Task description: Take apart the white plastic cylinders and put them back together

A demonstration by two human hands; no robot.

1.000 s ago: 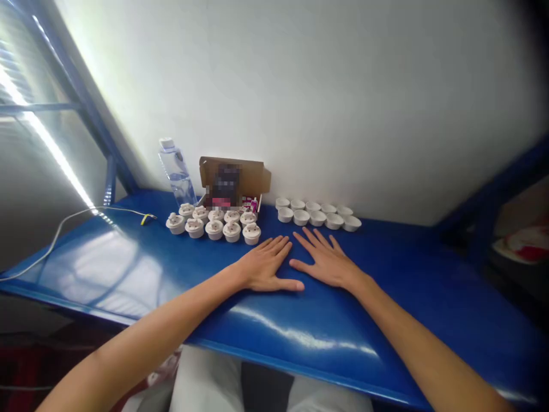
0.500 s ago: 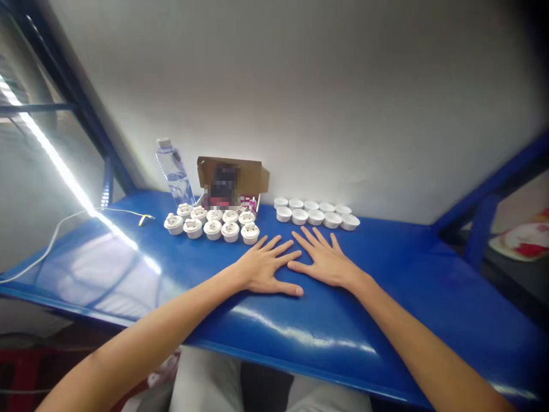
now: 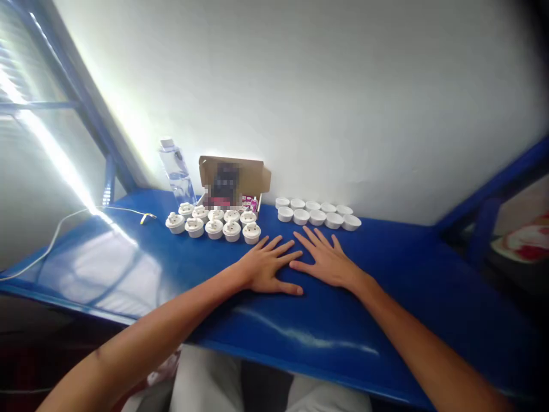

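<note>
My left hand point(image 3: 266, 267) lies palm down on the blue table point(image 3: 180, 274), fingers spread, holding nothing. Close beside it rests my right hand point(image 3: 323, 258), also flat with its fingers apart. Beyond the left fingertips stand two rows of round white pieces point(image 3: 214, 229) with small white parts and dark holes on top; they look like plug adapters. Just past my right fingertips are two rows of small white round cups point(image 3: 317, 217), open side up. Neither hand visibly touches any of these pieces.
Behind the white pieces stands an opened cardboard box point(image 3: 253, 177) with pink-and-white items, partly blurred. A clear bottle point(image 3: 176, 171) leans beside it. A white cable point(image 3: 55, 232) with a yellow tag crosses the table's left. Blue frame bars point(image 3: 510, 177) rise at both sides before a white wall point(image 3: 343, 103).
The picture's brightness has changed, with a lighter wall and darker arms and table. Both hands stay in place, and nothing on the table has moved.
</note>
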